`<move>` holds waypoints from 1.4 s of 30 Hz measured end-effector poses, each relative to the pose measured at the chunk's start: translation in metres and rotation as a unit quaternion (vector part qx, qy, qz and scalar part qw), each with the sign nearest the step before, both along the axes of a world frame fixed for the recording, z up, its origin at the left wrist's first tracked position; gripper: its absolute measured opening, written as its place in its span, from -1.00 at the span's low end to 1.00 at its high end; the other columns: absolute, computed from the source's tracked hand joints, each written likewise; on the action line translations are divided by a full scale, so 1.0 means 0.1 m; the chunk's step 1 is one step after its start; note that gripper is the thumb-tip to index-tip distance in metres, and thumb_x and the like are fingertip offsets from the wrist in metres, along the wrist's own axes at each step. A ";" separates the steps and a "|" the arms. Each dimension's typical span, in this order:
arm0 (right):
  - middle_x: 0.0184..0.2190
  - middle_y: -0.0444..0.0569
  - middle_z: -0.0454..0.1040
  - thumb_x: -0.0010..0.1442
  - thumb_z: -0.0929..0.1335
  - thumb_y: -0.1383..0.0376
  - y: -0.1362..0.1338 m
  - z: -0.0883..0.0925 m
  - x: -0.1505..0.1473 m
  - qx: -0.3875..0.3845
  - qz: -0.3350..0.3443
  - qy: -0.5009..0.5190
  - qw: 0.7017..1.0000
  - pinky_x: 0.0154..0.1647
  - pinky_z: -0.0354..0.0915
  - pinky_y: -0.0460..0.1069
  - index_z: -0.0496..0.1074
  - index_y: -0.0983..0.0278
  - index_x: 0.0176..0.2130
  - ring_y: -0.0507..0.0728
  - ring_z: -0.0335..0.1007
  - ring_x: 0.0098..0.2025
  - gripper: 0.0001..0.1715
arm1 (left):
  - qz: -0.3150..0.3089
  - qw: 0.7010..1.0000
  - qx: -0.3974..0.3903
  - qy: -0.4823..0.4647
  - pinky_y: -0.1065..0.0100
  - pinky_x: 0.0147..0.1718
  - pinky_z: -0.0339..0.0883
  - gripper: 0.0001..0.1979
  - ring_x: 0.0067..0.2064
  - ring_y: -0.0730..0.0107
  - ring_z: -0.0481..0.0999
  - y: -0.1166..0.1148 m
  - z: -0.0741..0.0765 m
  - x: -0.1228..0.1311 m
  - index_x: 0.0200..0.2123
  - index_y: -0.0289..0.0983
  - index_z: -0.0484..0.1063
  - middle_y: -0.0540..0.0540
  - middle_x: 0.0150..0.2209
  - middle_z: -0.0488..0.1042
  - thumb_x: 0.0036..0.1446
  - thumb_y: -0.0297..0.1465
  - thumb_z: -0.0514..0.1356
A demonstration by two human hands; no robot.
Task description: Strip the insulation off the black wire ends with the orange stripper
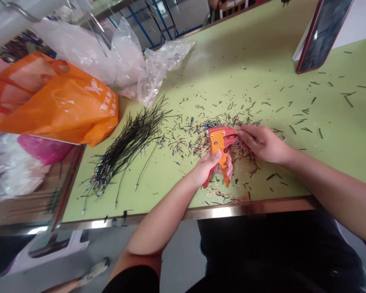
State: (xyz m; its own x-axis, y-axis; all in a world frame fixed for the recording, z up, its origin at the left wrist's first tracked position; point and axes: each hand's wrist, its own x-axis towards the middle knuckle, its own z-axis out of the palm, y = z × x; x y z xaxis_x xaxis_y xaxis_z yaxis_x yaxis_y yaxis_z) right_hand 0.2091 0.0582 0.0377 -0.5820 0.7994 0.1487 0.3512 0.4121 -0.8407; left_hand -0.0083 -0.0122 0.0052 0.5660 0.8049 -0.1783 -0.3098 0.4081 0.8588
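Note:
My left hand (pixel 212 167) is closed around the handles of an orange and red wire stripper (pixel 218 140), held over the table with its head up. Close against the tool's jaw side, my right hand (pixel 260 142) pinches a thin black wire (pixel 255 138). Only a small dark bit of that wire shows between the fingers. Beneath both hands lies a heap of black cut wire pieces (pixel 198 148) mixed with blue bits and copper strands. To the left rests a long bundle of black wires (pixel 125 140), many with small blue and metal ends.
An orange bag (pixel 79 101) and clear plastic bags (pixel 110 53) occupy the table's left and back. A phone (pixel 321 36) leans upright at the back right. Wire scraps are scattered across the green tabletop (pixel 332 162). Its metal-trimmed edge (pixel 232 211) runs in front of my body.

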 end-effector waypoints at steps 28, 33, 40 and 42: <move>-0.57 -0.19 0.21 0.53 0.19 -0.04 -0.01 0.06 0.01 -0.002 0.006 0.023 1.000 -0.42 0.10 0.00 0.20 0.19 -0.44 0.02 0.07 -0.50 -0.43 | 0.031 0.999 0.008 0.000 0.37 -0.59 0.33 -0.33 -0.66 0.49 0.32 -0.05 0.03 0.09 -0.49 -0.24 0.30 0.10 -0.66 0.27 0.17 0.27 0.24; -0.59 -0.18 0.22 0.49 0.15 -0.21 -0.02 0.05 0.00 -0.022 -0.009 0.033 0.999 -0.43 0.11 0.00 0.20 0.19 -0.45 0.03 0.09 -0.50 -0.32 | 0.040 0.999 -0.007 -0.018 0.39 -0.63 0.31 -0.31 -0.69 0.52 0.26 -0.08 0.04 0.14 -0.52 -0.23 0.26 0.12 -0.69 0.21 0.13 0.29 0.25; -0.59 -0.20 0.22 0.46 0.14 -0.27 -0.01 0.02 -0.03 -0.044 -0.001 0.061 0.997 -0.44 0.11 -0.01 0.20 0.19 -0.44 0.00 0.10 -0.53 -0.29 | 0.041 0.995 -0.051 -0.076 0.46 -0.72 0.19 -0.31 -0.75 0.59 0.07 -0.07 0.04 0.15 -0.55 -0.23 0.21 0.18 -0.73 0.10 0.11 0.25 0.31; -0.59 -0.21 0.22 0.46 0.16 -0.26 -0.01 0.02 -0.03 -0.047 0.001 0.069 0.996 -0.45 0.10 -0.02 0.20 0.19 -0.45 0.00 0.11 -0.53 -0.30 | 0.029 0.993 -0.057 -0.094 0.45 -0.72 0.19 -0.32 -0.75 0.58 0.07 -0.07 0.05 0.14 -0.54 -0.23 0.21 0.18 -0.73 0.10 0.13 0.25 0.29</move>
State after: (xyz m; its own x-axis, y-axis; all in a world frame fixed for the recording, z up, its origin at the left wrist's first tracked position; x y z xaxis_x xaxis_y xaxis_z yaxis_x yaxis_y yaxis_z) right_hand 0.2064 0.0576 0.0397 -0.5626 0.8127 0.1518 0.2280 0.3290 -0.9164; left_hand 0.0057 -0.0191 0.0103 0.5512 0.8177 -0.1661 -0.4863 0.4766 0.7324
